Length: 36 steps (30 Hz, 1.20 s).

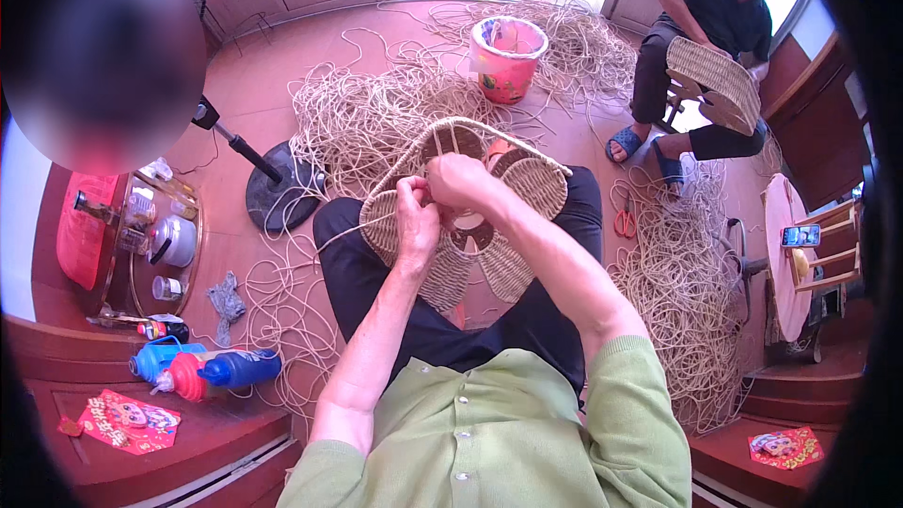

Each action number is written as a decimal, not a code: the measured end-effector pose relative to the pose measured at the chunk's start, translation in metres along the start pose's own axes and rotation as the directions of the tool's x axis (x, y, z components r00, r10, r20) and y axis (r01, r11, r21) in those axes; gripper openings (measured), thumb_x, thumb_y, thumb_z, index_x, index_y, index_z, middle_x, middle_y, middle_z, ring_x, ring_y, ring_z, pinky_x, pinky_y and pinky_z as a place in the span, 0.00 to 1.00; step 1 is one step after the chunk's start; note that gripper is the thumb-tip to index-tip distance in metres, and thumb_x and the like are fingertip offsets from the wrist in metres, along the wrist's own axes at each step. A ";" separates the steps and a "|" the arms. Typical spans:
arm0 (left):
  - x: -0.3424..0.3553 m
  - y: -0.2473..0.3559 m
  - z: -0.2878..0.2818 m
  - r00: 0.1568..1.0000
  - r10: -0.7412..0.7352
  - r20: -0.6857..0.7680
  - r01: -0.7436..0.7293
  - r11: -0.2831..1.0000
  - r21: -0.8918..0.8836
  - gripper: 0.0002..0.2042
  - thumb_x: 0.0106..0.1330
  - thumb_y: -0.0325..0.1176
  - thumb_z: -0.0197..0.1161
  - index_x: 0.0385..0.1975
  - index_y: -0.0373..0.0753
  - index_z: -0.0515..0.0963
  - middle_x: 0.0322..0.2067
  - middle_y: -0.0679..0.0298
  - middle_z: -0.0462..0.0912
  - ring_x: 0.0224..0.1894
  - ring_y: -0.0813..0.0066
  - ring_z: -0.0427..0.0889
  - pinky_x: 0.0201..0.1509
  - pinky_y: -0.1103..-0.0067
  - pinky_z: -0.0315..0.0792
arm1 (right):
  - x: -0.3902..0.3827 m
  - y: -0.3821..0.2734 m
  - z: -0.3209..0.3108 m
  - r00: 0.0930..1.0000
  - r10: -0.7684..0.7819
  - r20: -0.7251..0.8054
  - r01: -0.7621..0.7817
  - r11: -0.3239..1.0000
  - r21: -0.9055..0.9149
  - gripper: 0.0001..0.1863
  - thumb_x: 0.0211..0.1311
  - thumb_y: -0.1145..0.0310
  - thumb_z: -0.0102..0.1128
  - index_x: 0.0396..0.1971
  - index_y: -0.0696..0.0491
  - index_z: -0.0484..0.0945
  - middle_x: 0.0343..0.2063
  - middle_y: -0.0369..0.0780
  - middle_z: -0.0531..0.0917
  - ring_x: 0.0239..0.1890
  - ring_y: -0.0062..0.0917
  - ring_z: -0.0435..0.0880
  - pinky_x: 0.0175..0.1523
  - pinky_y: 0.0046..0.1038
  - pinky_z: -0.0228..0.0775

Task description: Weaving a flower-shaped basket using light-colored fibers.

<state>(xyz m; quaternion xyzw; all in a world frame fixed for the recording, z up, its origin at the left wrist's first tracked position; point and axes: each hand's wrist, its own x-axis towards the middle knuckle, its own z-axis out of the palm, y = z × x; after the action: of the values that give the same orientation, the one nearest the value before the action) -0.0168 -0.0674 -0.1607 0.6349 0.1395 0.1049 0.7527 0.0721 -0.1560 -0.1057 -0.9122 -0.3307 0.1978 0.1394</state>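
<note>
A woven piece of beige cord rests across my lap, with rounded panels and openings between them. Over its upper middle my left hand is closed in a pinch. A loose cord runs from the lower left up to that hand. My right hand is closed right beside it, the fingers of both nearly touching. Two taut strands cross the opening just above my right hand. What lies between the right fingertips is hidden by the hand itself.
Cord heaps lie on the floor ahead and at right. Orange-handled scissors and a pink bucket are nearby. A black stand base is at left. At far right, a seated person handles another woven piece.
</note>
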 end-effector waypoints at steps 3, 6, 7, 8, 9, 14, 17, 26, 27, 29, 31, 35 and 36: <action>-0.005 0.005 -0.016 0.996 0.022 0.085 -0.031 0.994 0.107 0.19 0.57 0.15 0.51 0.49 0.36 0.63 0.35 0.60 0.80 0.22 0.82 0.75 0.20 0.83 0.69 | 0.015 0.004 -0.015 0.964 -0.034 0.263 -0.047 0.954 0.295 0.13 0.59 0.71 0.49 0.35 0.55 0.84 0.18 0.38 0.84 0.18 0.23 0.82 0.22 0.29 0.72; 0.003 0.018 -0.038 0.970 0.165 0.180 -0.237 0.815 0.529 0.20 0.56 0.17 0.50 0.49 0.38 0.63 0.37 0.53 0.83 0.27 0.64 0.83 0.28 0.69 0.75 | 0.007 0.004 -0.010 0.976 -0.043 0.213 -0.052 0.906 0.419 0.14 0.61 0.72 0.46 0.33 0.53 0.84 0.18 0.38 0.84 0.18 0.22 0.82 0.21 0.28 0.73; 0.005 0.024 -0.039 0.921 0.258 0.292 -0.389 0.587 0.710 0.20 0.56 0.17 0.50 0.50 0.38 0.63 0.37 0.49 0.84 0.31 0.55 0.85 0.33 0.63 0.76 | 0.004 0.002 -0.009 0.982 -0.021 0.188 -0.066 0.895 0.441 0.14 0.61 0.72 0.45 0.33 0.55 0.83 0.18 0.38 0.84 0.18 0.22 0.82 0.21 0.27 0.74; 0.006 0.030 -0.040 0.930 0.180 0.320 -0.366 0.512 0.777 0.21 0.55 0.19 0.49 0.51 0.38 0.63 0.31 0.41 0.82 0.37 0.38 0.81 0.41 0.50 0.72 | 0.002 -0.001 -0.009 0.987 0.002 0.164 -0.079 0.883 0.464 0.14 0.60 0.73 0.44 0.32 0.57 0.83 0.18 0.39 0.84 0.17 0.23 0.82 0.21 0.27 0.75; 0.012 0.035 -0.039 0.928 0.182 0.325 -0.372 0.510 0.776 0.21 0.55 0.19 0.49 0.51 0.38 0.63 0.31 0.41 0.82 0.37 0.38 0.81 0.41 0.50 0.72 | 0.003 -0.001 -0.010 0.987 0.004 0.159 -0.079 0.882 0.465 0.14 0.60 0.73 0.44 0.32 0.57 0.83 0.18 0.39 0.84 0.17 0.23 0.82 0.21 0.27 0.75; 0.052 0.070 -0.051 0.801 -0.270 0.535 -0.301 0.591 0.748 0.25 0.53 0.20 0.51 0.55 0.32 0.60 0.35 0.45 0.81 0.31 0.52 0.85 0.32 0.63 0.74 | 0.010 0.002 -0.003 0.966 0.038 0.256 -0.157 0.871 0.465 0.14 0.59 0.75 0.43 0.29 0.61 0.81 0.18 0.42 0.84 0.16 0.23 0.82 0.20 0.27 0.76; 0.050 0.080 -0.052 0.718 -0.471 0.512 0.190 0.841 0.507 0.26 0.52 0.19 0.49 0.56 0.32 0.60 0.39 0.53 0.80 0.28 0.69 0.86 0.19 0.82 0.67 | 0.004 0.004 0.009 0.982 0.063 0.177 -0.158 0.790 0.593 0.13 0.59 0.75 0.45 0.28 0.60 0.81 0.18 0.42 0.84 0.17 0.25 0.84 0.20 0.28 0.77; -0.031 0.027 -0.013 1.000 -0.018 0.022 0.013 0.982 0.188 0.24 0.54 0.15 0.51 0.53 0.34 0.62 0.51 0.51 0.76 0.37 0.71 0.85 0.18 0.85 0.70 | -0.019 -0.011 0.065 0.780 0.132 -0.611 0.074 0.951 0.300 0.11 0.63 0.66 0.54 0.31 0.56 0.82 0.23 0.52 0.83 0.29 0.48 0.84 0.36 0.43 0.77; -0.023 -0.009 -0.022 0.938 0.348 -0.002 -0.301 0.814 0.497 0.23 0.55 0.15 0.50 0.54 0.34 0.62 0.53 0.49 0.76 0.38 0.74 0.85 0.20 0.86 0.71 | -0.021 -0.013 0.069 0.750 0.182 -0.636 0.051 0.943 0.329 0.10 0.62 0.66 0.55 0.33 0.56 0.82 0.25 0.53 0.83 0.29 0.49 0.84 0.37 0.44 0.77; -0.030 -0.014 -0.024 0.885 0.464 -0.028 -0.381 0.759 0.527 0.23 0.57 0.16 0.49 0.55 0.33 0.62 0.55 0.47 0.75 0.35 0.76 0.85 0.22 0.87 0.71 | -0.025 -0.010 0.075 0.669 0.130 -0.732 0.126 0.951 0.284 0.09 0.64 0.68 0.55 0.35 0.57 0.80 0.21 0.50 0.83 0.22 0.41 0.84 0.31 0.39 0.77; -0.040 0.008 -0.022 0.961 0.275 -0.041 -0.253 0.926 0.280 0.23 0.58 0.17 0.48 0.56 0.33 0.62 0.57 0.45 0.74 0.30 0.75 0.85 0.21 0.86 0.71 | -0.039 -0.015 0.069 0.789 0.461 -0.405 0.274 0.326 0.905 0.08 0.67 0.70 0.53 0.35 0.58 0.78 0.16 0.42 0.81 0.17 0.26 0.82 0.24 0.30 0.74; -0.029 0.020 -0.017 0.989 0.141 -0.035 -0.118 0.920 0.373 0.25 0.57 0.18 0.50 0.57 0.32 0.61 0.57 0.44 0.73 0.24 0.70 0.83 0.22 0.83 0.74 | -0.044 -0.008 0.076 0.791 0.310 -0.527 0.254 0.617 0.745 0.08 0.70 0.72 0.49 0.39 0.57 0.76 0.14 0.37 0.79 0.16 0.17 0.78 0.21 0.24 0.71; -0.023 0.009 -0.022 0.988 0.148 -0.042 -0.122 0.921 0.371 0.25 0.57 0.18 0.50 0.57 0.32 0.61 0.57 0.44 0.73 0.24 0.70 0.83 0.22 0.83 0.74 | -0.048 -0.011 0.068 0.768 0.260 -0.586 0.282 0.684 0.673 0.08 0.70 0.71 0.49 0.42 0.56 0.77 0.14 0.38 0.80 0.16 0.19 0.81 0.22 0.26 0.71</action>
<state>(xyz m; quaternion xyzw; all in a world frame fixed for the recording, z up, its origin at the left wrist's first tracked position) -0.0456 -0.0532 -0.1539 0.7684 0.1384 0.1507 0.6065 0.0019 -0.1708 -0.1486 -0.7869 -0.1613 -0.0118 0.5955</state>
